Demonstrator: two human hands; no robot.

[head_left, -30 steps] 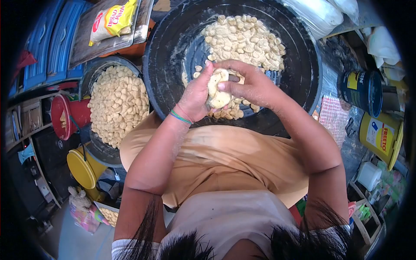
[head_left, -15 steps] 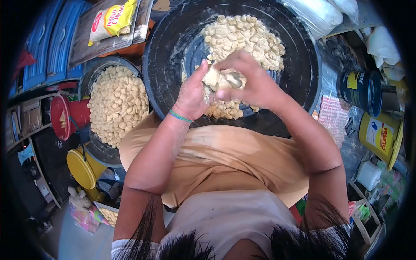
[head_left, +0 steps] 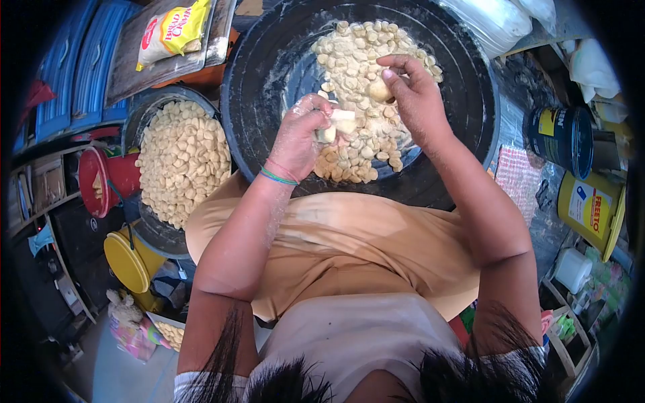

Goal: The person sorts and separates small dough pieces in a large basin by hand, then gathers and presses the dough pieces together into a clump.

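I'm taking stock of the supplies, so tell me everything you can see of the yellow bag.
The bag looks like glossy plastic, yellow and pale, with red lettering reading "Bread" and apparently "Crumb". One end carries a red emblem. It looks plump and lies slanted across a dark, powder-dusted tray at upper left. Whether it is sealed, I cannot tell.

The big basin (head_left: 259, 87) is black, the pieces (head_left: 181, 161) at left pale tan. Near left, a bucket (head_left: 127, 265) is yellow. The cloth (head_left: 517, 174) at right is checked red and white; the trousers (head_left: 349, 248) are tan.
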